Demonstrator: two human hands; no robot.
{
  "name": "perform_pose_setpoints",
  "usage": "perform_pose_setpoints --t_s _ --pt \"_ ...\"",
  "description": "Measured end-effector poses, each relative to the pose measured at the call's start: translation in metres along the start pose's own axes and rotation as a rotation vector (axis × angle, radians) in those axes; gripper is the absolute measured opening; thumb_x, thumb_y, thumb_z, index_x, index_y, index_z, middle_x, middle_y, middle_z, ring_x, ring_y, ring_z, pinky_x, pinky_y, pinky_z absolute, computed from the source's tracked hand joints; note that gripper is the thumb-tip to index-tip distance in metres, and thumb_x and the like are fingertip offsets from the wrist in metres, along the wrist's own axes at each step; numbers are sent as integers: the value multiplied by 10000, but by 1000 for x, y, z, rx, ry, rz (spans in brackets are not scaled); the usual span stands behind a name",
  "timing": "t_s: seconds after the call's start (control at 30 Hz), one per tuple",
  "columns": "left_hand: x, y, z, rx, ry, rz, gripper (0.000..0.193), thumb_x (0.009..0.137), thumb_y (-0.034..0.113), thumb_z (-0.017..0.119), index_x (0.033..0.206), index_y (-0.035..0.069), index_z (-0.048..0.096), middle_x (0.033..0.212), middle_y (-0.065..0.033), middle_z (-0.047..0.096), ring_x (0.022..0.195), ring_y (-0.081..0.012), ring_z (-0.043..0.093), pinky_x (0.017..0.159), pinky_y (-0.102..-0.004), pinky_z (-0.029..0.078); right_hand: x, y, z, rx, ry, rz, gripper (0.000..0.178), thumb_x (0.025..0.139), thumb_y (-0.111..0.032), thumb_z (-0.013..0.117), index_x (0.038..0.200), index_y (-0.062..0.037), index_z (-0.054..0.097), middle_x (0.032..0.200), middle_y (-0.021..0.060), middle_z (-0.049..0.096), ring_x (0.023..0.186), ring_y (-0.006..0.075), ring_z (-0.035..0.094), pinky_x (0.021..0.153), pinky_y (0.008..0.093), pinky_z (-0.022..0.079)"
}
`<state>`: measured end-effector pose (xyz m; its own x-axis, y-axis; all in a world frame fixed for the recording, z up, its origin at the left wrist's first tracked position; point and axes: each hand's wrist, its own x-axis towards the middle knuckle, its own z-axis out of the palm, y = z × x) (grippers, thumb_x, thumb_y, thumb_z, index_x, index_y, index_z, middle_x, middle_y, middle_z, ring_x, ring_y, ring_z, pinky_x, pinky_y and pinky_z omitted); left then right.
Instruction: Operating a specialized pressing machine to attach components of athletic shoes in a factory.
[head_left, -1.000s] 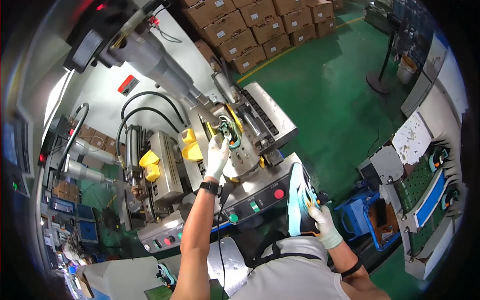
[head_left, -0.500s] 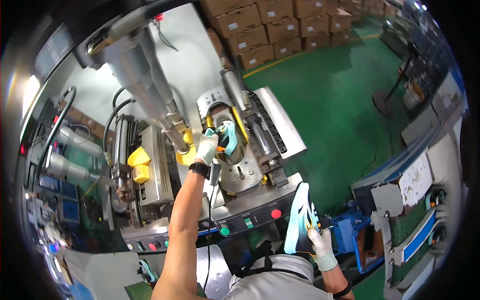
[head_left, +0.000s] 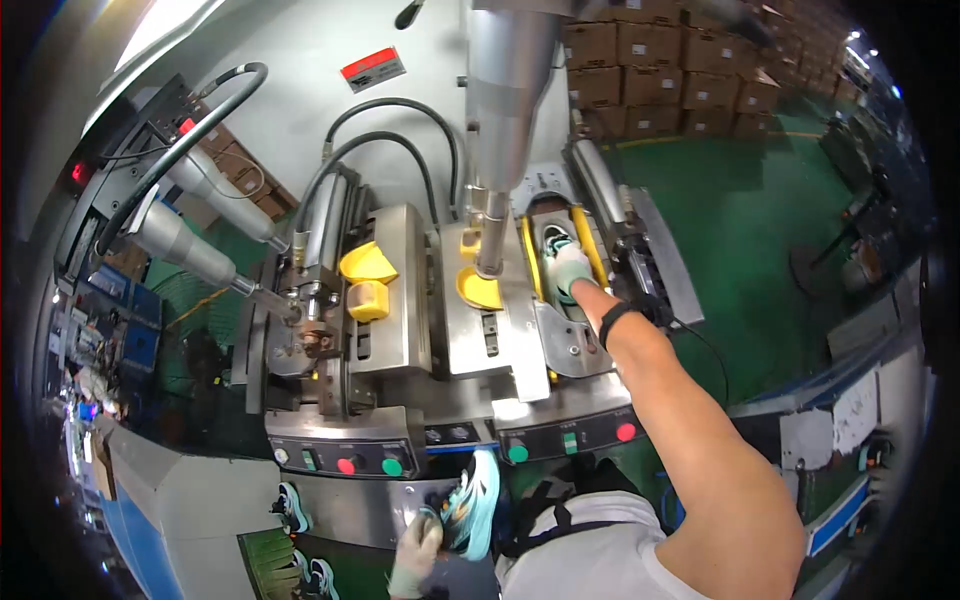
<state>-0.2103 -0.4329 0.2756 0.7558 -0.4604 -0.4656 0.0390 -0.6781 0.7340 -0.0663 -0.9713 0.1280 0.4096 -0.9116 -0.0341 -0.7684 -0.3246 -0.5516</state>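
Note:
My right hand (head_left: pixel 571 268), in a pale glove, reaches into the right station of the press and grips a black, white and teal sneaker (head_left: pixel 557 236). That sneaker lies between two yellow pads (head_left: pixel 590 244), and the hand covers its near part. Low in front of me, my left hand (head_left: pixel 415 552), gloved and a little blurred, is closed on a second sneaker (head_left: pixel 480 505). Its pale teal sole faces right, and its dark upper lies on the hand's side. Some of the left fingers are hidden behind the upper.
A thick metal cylinder (head_left: pixel 515 90) hangs over the press beside my right hand. Yellow moulded blocks (head_left: pixel 368 300) sit on the left station. Button panels (head_left: pixel 345 458) line the front edge. More sneakers (head_left: pixel 291 508) rest at lower left; cartons (head_left: pixel 650 85) are stacked behind.
The view has swung left. My left hand has left the press and now holds a sneaker low down. My right hand, which held a sneaker at lower right, is now on the one in the press.

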Motion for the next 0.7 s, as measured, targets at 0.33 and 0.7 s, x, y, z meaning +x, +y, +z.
perform_pose_setpoints --t_s 0.33,0.7 --pt "-26 -252 90 -379 871 -137 320 924 62 515 1224 -43 477 1132 -248 608 1044 -358 612 928 -408 471 34 19 -4 58 -349 -449 424 803 -371 705 1058 -33 689 998 179 720 900 313 688 777 410 518" --pt "4 -321 117 -394 540 -162 807 841 438 696 1410 -2 330 1304 -314 498 1248 -430 494 1047 -467 407 -390 32 20 -358 -366 -1007 921 824 -281 730 1506 70 221 1581 264 212 1489 375 166 1209 445 154"
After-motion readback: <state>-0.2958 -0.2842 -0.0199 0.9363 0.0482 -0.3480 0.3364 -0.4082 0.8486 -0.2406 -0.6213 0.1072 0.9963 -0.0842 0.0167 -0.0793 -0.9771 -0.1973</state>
